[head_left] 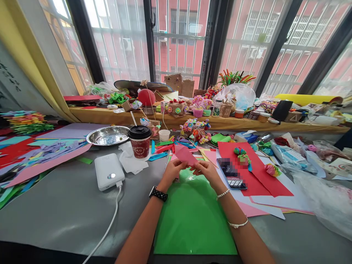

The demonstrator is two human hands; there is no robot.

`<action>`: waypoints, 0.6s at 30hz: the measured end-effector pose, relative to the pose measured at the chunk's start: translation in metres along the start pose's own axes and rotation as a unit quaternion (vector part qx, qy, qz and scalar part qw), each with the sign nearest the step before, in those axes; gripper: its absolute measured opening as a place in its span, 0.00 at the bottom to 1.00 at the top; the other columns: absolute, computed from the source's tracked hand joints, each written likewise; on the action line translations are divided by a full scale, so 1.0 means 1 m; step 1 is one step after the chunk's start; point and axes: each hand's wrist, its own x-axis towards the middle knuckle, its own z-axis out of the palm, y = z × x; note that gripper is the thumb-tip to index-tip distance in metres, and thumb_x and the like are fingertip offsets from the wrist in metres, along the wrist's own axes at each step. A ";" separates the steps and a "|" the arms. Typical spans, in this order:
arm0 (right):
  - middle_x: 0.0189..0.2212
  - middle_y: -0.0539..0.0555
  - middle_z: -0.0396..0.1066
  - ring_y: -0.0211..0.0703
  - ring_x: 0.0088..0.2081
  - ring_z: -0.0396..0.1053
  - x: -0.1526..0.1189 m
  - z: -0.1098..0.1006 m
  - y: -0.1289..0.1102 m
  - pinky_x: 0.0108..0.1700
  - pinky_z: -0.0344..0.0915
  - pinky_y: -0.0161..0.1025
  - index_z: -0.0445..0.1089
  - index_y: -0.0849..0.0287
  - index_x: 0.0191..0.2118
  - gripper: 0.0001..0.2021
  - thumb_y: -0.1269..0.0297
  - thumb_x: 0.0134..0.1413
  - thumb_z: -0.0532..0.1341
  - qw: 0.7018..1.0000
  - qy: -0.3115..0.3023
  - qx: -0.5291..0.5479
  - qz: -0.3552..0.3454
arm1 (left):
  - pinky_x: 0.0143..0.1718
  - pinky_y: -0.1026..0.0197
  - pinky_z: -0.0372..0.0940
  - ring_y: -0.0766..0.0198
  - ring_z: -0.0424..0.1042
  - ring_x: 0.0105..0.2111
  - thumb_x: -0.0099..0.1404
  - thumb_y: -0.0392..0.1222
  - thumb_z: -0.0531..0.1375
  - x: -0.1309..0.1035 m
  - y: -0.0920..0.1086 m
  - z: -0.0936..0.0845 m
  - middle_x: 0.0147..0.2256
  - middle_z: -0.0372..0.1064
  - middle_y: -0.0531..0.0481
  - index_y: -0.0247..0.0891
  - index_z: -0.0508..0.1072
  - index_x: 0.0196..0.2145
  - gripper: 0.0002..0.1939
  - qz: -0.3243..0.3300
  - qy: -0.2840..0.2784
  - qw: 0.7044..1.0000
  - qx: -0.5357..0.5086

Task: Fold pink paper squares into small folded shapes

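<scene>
Both hands meet over the middle of the grey tabletop point(68, 205), each grasping the same piece of pink paper point(184, 154); the left hand point(172, 171) pinches its near left edge, its grip clenched on the paper, and the right hand point(206, 170) pinches the near right edge in the same way; the paper rises from the fingers toward the far edge, tilted and folded to a point. Under the wrists lies a glossy green sheet point(192, 216), reaching the near edge of the tabletop; just right of the right hand a phone point(231, 173) rests on red paper point(258, 172); left of the hands a white power bank point(108, 171) lies flat, its white cable point(108, 227) running to the near edge; beyond it stands a lidded coffee cup point(140, 141) beside crumpled tissue point(131, 161), with a steel bowl point(107, 135) further left; cut coloured paper point(41, 154) covers the left edge.
</scene>
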 end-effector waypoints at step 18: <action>0.40 0.53 0.62 0.38 0.38 0.64 -0.004 -0.009 -0.006 0.34 0.65 0.37 0.59 0.55 0.41 0.13 0.71 0.45 0.52 0.958 -0.005 -0.212 -0.192 | 0.30 0.61 0.63 0.65 0.68 0.23 0.40 0.47 0.63 0.000 0.002 -0.006 0.20 0.69 0.51 0.32 0.70 0.21 0.14 -0.025 0.048 0.998 -0.019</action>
